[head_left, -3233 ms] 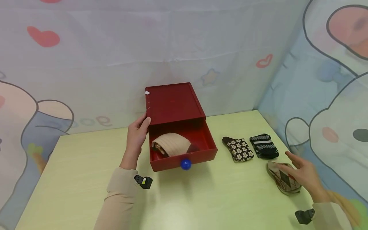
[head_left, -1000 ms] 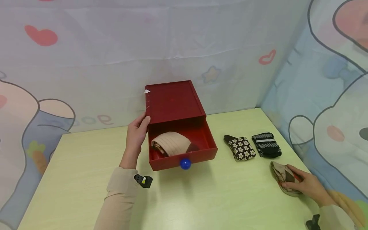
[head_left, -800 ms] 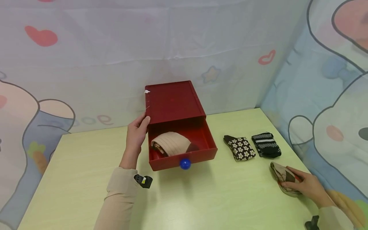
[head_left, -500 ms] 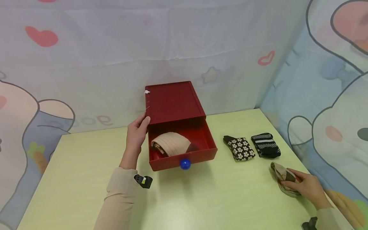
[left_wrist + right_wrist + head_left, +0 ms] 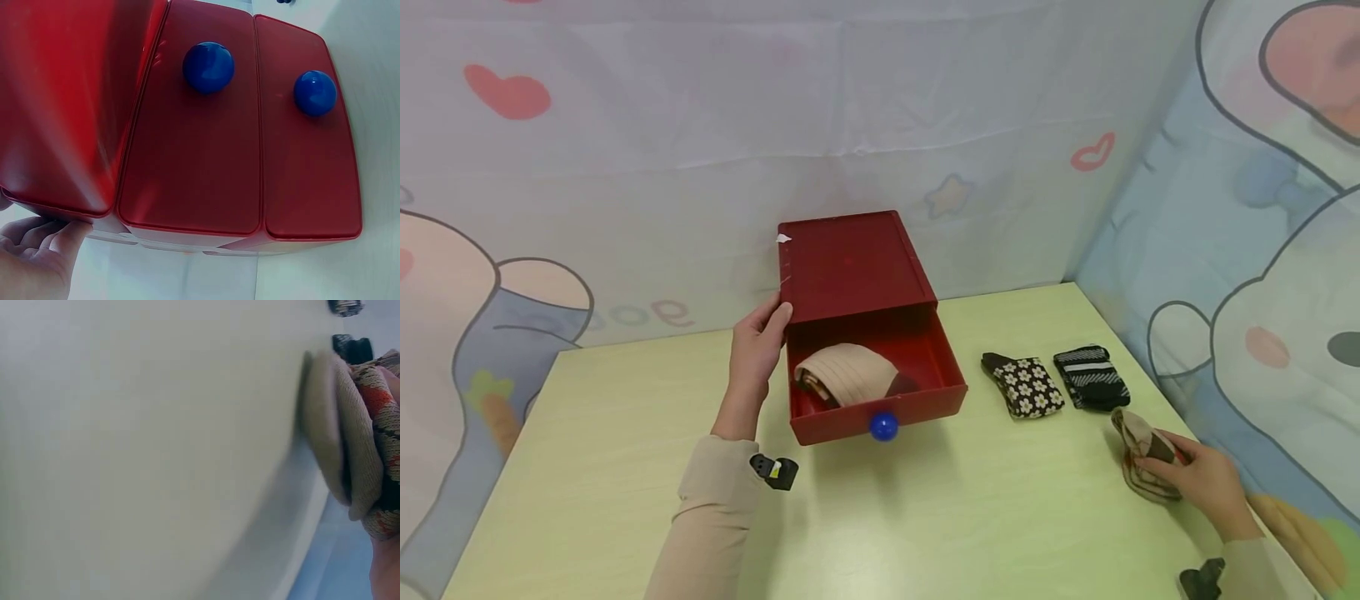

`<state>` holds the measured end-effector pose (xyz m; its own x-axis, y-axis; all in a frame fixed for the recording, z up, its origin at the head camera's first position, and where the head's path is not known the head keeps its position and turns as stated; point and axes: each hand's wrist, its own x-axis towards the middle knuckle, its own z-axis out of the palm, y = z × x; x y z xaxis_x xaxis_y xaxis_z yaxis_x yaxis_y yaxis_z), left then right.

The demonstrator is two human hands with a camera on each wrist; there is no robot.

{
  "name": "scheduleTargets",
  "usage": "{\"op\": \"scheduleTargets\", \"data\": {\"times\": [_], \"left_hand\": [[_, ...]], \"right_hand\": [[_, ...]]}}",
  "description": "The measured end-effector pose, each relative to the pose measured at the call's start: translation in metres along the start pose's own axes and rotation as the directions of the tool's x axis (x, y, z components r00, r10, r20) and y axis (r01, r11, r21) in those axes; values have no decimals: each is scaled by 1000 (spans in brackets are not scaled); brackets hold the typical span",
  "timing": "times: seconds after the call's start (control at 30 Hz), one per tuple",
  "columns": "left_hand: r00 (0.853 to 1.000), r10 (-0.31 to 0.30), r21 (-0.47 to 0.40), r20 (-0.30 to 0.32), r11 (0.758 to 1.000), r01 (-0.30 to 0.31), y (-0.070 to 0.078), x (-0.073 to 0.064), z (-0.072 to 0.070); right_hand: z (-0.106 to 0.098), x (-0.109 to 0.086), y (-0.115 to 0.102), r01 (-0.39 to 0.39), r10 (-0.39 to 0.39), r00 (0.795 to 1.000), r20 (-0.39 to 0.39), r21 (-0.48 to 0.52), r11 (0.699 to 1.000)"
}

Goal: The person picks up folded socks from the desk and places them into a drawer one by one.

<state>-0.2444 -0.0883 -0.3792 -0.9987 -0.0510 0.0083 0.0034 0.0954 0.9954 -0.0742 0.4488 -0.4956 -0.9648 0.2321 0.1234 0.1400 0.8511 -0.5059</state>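
A red drawer cabinet (image 5: 853, 262) stands at the back of the table, its top drawer (image 5: 925, 400) pulled out by a blue knob (image 5: 883, 427). Inside the drawer lies a folded beige sock bundle (image 5: 850, 375) with a dark brown end. My left hand (image 5: 756, 346) grips the cabinet's left side, thumb at the front top edge; its bent fingers (image 5: 47, 240) show against that side in the left wrist view. At the right, my right hand (image 5: 1206, 479) pinches folded beige argyle socks (image 5: 1142, 454) between thumb and fingers. Red and dark patterning shows on these socks (image 5: 359, 434) in the right wrist view.
Black folded socks with cream flowers (image 5: 1028, 387) and black-and-white striped folded socks (image 5: 1092, 377) lie right of the cabinet. Lower drawers with blue knobs (image 5: 315, 93) appear shut in the left wrist view. Printed cloth walls (image 5: 625, 208) border the pale green table (image 5: 985, 517).
My right hand came down onto the argyle socks, took hold of them, and has just shifted them slightly up and away from where they lay. The left hand stays on the cabinet.
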Motion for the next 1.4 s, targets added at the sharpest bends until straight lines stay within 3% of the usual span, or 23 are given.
{"op": "scheduleTargets", "data": {"times": [0.3, 0.47, 0.87, 1.23, 1.4], "left_hand": [[1000, 5, -15, -2, 1000, -6, 2, -1, 1], [1000, 5, -15, 2, 1000, -5, 2, -1, 1], [1000, 6, -17, -1, 1000, -6, 2, -1, 1], [1000, 7, -13, -7, 1000, -7, 2, -3, 1], [1000, 10, -18, -9, 1000, -11, 2, -3, 3]], "right_hand": [[-21, 19, -35, -64, 64, 998, 9, 50, 997], [-33, 30, -64, -54, 54, 999, 6, 78, 995], [-55, 60, -152, 100, -95, 995, -36, 212, 972], [-60, 73, -244, 282, -274, 959, -74, 376, 883], [-52, 75, -281, 402, -405, 911, -79, 383, 832]]}}
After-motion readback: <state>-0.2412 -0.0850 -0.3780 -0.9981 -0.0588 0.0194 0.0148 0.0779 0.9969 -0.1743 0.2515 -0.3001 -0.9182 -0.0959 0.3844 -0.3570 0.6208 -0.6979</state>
